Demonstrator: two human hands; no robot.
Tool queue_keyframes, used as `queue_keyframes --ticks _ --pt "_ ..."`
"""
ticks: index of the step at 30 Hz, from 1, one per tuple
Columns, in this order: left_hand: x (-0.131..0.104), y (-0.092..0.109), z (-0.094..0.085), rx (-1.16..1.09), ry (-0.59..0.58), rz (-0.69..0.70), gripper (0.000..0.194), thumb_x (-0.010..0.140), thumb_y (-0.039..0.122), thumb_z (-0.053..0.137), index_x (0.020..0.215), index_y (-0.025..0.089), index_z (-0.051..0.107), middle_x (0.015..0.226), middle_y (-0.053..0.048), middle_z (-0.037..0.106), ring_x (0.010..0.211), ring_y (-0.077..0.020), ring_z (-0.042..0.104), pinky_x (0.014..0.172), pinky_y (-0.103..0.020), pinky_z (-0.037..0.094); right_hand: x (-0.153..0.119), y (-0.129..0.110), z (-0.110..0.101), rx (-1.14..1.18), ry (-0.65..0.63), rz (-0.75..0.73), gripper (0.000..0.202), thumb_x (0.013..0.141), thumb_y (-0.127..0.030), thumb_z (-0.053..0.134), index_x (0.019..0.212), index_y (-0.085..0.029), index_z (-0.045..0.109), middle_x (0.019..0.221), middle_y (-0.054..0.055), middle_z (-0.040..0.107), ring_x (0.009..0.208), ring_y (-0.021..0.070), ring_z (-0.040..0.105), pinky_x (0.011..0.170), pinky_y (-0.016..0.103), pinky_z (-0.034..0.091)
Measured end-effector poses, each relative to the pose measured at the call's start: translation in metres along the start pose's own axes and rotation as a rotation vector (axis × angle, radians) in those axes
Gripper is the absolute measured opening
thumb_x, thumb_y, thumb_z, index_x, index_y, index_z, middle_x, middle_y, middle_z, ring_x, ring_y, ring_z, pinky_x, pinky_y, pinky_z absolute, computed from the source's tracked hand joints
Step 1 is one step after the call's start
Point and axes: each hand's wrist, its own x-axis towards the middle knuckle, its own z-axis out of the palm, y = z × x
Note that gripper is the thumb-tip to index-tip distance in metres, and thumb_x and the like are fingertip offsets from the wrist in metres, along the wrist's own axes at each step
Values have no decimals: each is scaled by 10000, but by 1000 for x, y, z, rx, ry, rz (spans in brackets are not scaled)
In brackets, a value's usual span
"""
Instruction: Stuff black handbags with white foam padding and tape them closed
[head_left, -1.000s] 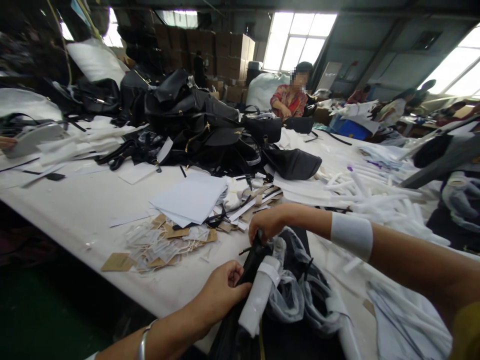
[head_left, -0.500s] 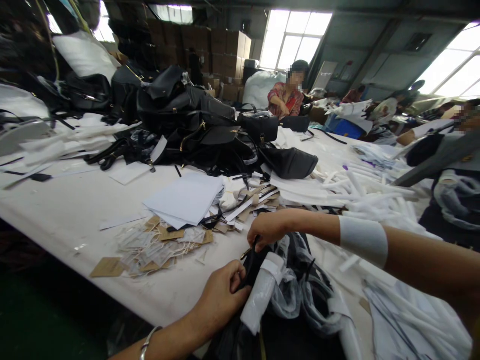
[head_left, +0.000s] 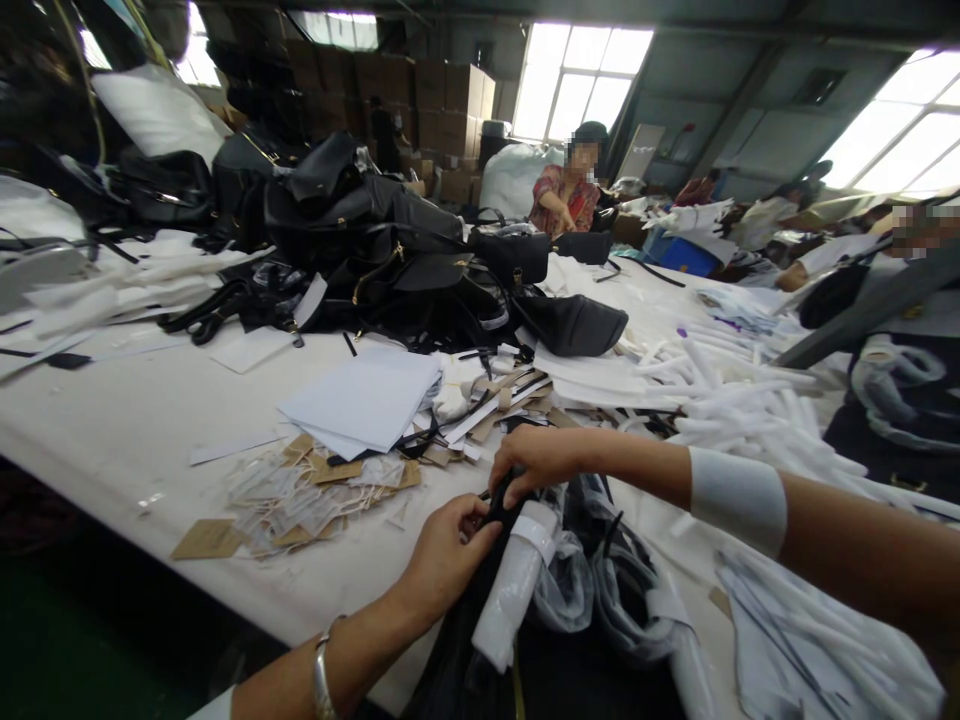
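Observation:
A black bag [head_left: 592, 675] lies at the table's near edge, with its handles wrapped in clear plastic [head_left: 637, 610] and a white wrapped roll [head_left: 510, 590] across its top. My right hand [head_left: 536, 462] is closed on the bag's far top edge, fingers bent down over it. Close beside it, my left hand [head_left: 450, 550] pinches the same dark edge between thumb and fingers. A small metallic piece shows between the two hands; its kind is hard to make out.
White paper sheets [head_left: 364, 395] and brown tags with clear sleeves [head_left: 300, 500] lie left of my hands. Black bags [head_left: 420, 280] are piled behind. White foam tubes [head_left: 735, 400] cover the right side. A person [head_left: 566, 195] works across the table.
My left hand has moved up along the bag's edge, close to my right hand. The right hand stays at the edge, its fingers lower over it. The view has shifted slightly.

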Motion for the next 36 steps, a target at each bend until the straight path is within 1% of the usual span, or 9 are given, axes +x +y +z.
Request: queue_keyframes --ticks 5,10,14,19,24,27,30,33,36 --pt "-8 -5 -7 -41 -77 -88 445 747 377 735 1105 136 627 891 -53 666 830 -212 616 735 -301 458 18 2 18 -20 34 55 345 862 -428 676 1105 -196 758 1029 91 766 919 229 679 697 266 400" --pt "-51 16 -26 -342 -303 -447 909 735 316 769 1510 312 293 1236 -83 637 1004 -239 667 818 -314 515 31 10 39 11 57 39 290 862 -420 673 1065 -237 772 996 59 775 889 214 683 670 257 384" --pt "-71 29 -35 -387 -310 -462 855 731 253 730 1497 309 354 1334 -83 600 1103 -245 641 915 -332 511 33 13 48 40 131 34 250 843 -382 699 1038 -247 778 969 42 778 875 209 681 700 256 403" --pt "-67 24 -36 -190 -351 -418 666 740 299 696 1378 196 536 1125 -91 709 1053 -264 669 967 -384 496 20 1 47 132 306 48 186 777 -240 768 962 -239 788 990 14 774 935 192 682 827 241 457" --pt "-63 17 -37 77 -327 -188 348 759 448 674 953 170 751 1448 -127 523 1331 -337 488 1133 -444 356 -71 -33 52 279 731 195 354 937 -266 595 1275 -175 645 1330 56 642 1216 166 577 1064 250 383" --pt "-65 10 -42 273 -250 104 359 860 505 569 867 194 747 1547 -108 407 1415 -346 375 1176 -485 280 -155 -72 97 364 950 379 375 1022 -353 417 1241 -155 649 1194 77 709 1104 176 648 985 284 471" --pt "-71 -3 -50 329 -194 393 419 956 519 446 963 224 744 1573 -72 374 1431 -322 349 1183 -489 274 -214 -121 174 517 1106 554 445 1011 -486 388 1189 -198 677 1194 99 714 1118 247 660 991 373 497" --pt "-80 -19 -59 230 -222 494 545 975 617 322 1104 269 722 1518 -55 465 1419 -313 383 1179 -501 294 -225 -167 244 748 1081 548 593 927 -663 440 1365 -282 561 1391 86 603 1298 297 547 1090 444 435" --pt "-92 -32 -65 212 -238 462 735 873 797 301 1281 288 638 1476 -71 518 1397 -336 423 1165 -511 331 -204 -194 278 756 1067 555 776 802 -670 644 1448 -289 444 1525 104 458 1411 318 412 1172 479 331"
